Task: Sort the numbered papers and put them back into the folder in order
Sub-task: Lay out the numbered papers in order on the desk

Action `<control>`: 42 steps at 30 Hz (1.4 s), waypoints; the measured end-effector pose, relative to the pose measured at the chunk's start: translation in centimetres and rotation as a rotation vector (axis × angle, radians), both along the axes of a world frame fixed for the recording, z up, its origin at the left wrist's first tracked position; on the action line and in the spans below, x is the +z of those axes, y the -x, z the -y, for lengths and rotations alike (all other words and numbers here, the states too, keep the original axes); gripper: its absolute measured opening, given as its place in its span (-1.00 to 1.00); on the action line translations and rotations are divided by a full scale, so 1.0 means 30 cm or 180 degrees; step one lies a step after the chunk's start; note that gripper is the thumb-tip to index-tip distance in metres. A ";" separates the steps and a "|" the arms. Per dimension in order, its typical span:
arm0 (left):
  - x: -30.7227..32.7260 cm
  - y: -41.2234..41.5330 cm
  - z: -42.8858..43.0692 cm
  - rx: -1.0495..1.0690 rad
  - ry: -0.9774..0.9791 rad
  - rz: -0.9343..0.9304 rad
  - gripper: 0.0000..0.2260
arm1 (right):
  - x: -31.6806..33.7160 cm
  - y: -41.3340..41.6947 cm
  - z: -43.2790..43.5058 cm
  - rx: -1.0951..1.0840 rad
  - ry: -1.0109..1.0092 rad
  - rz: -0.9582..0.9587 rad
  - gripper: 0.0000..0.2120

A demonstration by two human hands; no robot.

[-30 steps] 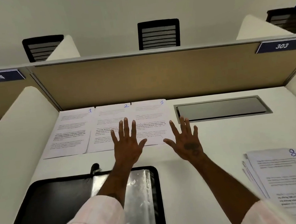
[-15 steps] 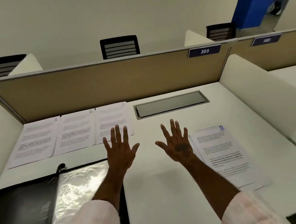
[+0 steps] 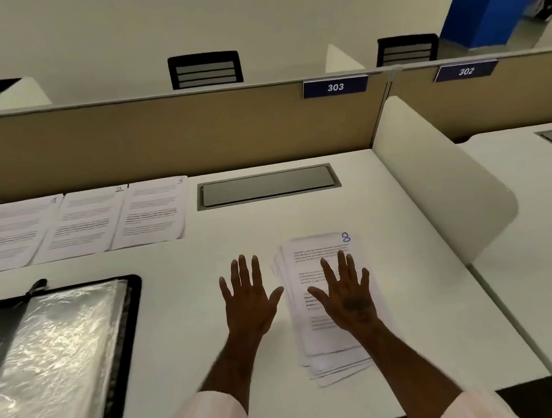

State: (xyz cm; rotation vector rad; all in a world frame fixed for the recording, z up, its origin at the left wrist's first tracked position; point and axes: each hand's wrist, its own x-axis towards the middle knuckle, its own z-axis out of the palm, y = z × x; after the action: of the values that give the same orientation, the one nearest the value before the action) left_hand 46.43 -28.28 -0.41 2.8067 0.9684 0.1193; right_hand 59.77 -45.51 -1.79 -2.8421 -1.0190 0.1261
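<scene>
Papers numbered 1 (image 3: 8,233), 2 (image 3: 82,222) and 3 (image 3: 152,211) lie side by side along the back of the white desk (image 3: 191,320). A loose stack of papers (image 3: 311,266) with sheet 8 on top lies right of centre. My right hand (image 3: 347,298) is spread flat over that stack, fingers straight. Beside the stack's left edge, my left hand (image 3: 248,300) is spread over bare desk, holding nothing. An open black folder (image 3: 127,360) with shiny plastic sleeves lies at the front left.
A tan partition (image 3: 158,136) closes the back of the desk, and a white divider (image 3: 434,175) bounds its right side. A grey cable hatch (image 3: 267,186) is set into the desk behind the stack. Black chairs show beyond the partition.
Both hands have moved from the row of papers 1 to 3 rightward to the stack. My right hand now covers sheet 8. The view has swung right.
</scene>
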 end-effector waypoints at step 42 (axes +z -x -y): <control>-0.073 -0.217 0.330 0.2417 0.3487 0.1269 -0.53 | -0.068 -0.179 0.145 -0.2119 -0.0977 -0.2183 -0.36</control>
State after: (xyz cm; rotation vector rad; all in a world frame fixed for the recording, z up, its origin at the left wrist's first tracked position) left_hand 52.93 -38.17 -2.61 1.3026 1.3597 0.1617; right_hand 65.14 -49.86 -3.82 -2.3927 0.0473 0.7288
